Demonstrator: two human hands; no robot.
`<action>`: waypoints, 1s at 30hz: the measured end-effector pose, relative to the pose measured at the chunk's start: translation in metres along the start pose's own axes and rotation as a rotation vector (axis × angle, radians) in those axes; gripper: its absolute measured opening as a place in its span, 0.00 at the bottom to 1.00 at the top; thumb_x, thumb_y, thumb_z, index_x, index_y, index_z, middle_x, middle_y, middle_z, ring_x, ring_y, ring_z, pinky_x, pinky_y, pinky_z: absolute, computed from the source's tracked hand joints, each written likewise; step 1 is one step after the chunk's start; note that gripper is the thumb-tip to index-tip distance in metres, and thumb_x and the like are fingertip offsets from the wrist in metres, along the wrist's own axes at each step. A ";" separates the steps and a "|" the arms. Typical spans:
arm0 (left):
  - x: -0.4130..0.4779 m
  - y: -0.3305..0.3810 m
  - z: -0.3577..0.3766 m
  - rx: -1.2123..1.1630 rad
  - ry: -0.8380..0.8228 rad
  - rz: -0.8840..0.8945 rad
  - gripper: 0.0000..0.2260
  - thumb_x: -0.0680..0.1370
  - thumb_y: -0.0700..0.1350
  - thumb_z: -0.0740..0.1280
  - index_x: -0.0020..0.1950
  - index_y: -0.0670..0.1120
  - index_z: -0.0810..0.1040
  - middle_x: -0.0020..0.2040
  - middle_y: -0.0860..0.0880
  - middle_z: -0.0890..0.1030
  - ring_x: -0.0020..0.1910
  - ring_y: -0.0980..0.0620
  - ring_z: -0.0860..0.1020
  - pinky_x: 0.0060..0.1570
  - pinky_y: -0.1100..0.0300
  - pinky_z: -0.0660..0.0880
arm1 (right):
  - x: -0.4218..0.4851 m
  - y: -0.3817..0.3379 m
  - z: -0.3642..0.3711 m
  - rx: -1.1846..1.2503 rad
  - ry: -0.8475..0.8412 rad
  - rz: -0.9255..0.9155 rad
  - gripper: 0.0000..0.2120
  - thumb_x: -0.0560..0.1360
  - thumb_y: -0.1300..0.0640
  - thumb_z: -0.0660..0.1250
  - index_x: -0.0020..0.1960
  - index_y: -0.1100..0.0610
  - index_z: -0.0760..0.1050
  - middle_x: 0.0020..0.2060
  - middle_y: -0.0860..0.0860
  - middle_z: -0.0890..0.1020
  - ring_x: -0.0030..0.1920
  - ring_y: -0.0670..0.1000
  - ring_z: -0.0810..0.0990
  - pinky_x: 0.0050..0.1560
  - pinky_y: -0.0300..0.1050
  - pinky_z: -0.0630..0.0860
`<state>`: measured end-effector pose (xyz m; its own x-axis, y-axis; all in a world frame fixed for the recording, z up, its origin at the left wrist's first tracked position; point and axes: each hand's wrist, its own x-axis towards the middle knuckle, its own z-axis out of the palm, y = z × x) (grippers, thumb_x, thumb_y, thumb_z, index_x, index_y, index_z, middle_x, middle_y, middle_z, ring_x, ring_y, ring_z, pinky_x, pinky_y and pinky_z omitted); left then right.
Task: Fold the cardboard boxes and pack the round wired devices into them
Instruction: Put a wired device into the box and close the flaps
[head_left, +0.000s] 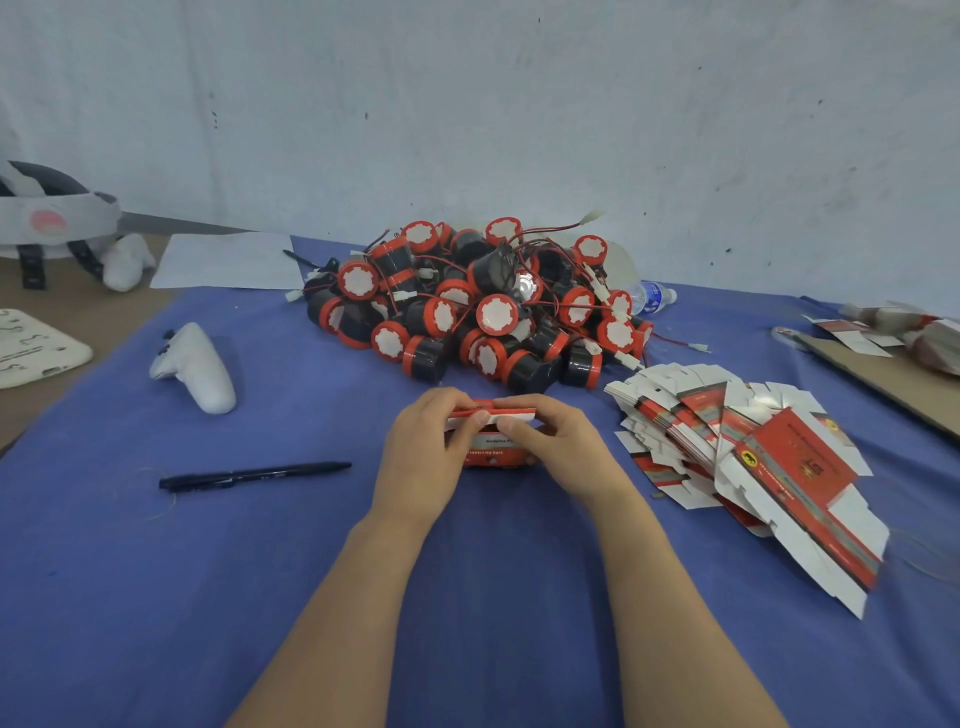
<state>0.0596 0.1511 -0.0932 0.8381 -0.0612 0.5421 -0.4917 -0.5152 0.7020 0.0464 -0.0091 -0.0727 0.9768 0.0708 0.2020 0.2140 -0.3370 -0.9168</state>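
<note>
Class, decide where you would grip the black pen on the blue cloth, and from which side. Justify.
Best pinch the black pen mid-barrel from above, fingers across its narrow width: it lies flat and sideways on the blue cloth.

Heap of round wired devices (483, 306): black bodies, red rims, white scalloped faces, red and black leads with white plugs. Just in front of the heap, folded box (493, 449): red and white, dark lettering. Right-front of it, flat box blanks (753, 457): white with red panels, grey stripes, a yellow emblem. Left-front, black pen (254, 475) and white controller (195, 366). Beneath the heap, plain blue cloth (311, 571). Behind it, whitish wall (467, 104) with dark specks.
</note>
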 end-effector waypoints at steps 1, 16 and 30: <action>0.000 0.000 0.000 -0.019 -0.017 -0.009 0.06 0.79 0.46 0.67 0.53 0.46 0.78 0.51 0.55 0.78 0.49 0.57 0.75 0.47 0.69 0.70 | 0.000 0.000 0.000 0.009 -0.006 0.006 0.09 0.77 0.57 0.67 0.50 0.42 0.79 0.45 0.40 0.82 0.43 0.38 0.80 0.38 0.31 0.75; 0.002 0.015 0.002 -0.411 -0.131 -0.409 0.14 0.84 0.44 0.55 0.65 0.49 0.75 0.73 0.57 0.66 0.71 0.56 0.65 0.68 0.59 0.66 | 0.011 0.005 0.012 0.116 0.051 0.198 0.12 0.81 0.52 0.61 0.62 0.46 0.76 0.59 0.51 0.79 0.58 0.53 0.78 0.62 0.53 0.76; 0.003 0.017 0.013 -0.468 -0.003 -0.619 0.21 0.84 0.47 0.54 0.77 0.50 0.59 0.71 0.48 0.69 0.61 0.52 0.71 0.57 0.59 0.69 | 0.009 0.005 0.025 0.182 0.074 0.259 0.10 0.81 0.52 0.59 0.58 0.53 0.75 0.54 0.52 0.81 0.55 0.52 0.79 0.60 0.49 0.76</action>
<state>0.0566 0.1314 -0.0858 0.9930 0.1177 -0.0132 0.0183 -0.0418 0.9990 0.0562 0.0137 -0.0842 0.9974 -0.0666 -0.0279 -0.0384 -0.1610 -0.9862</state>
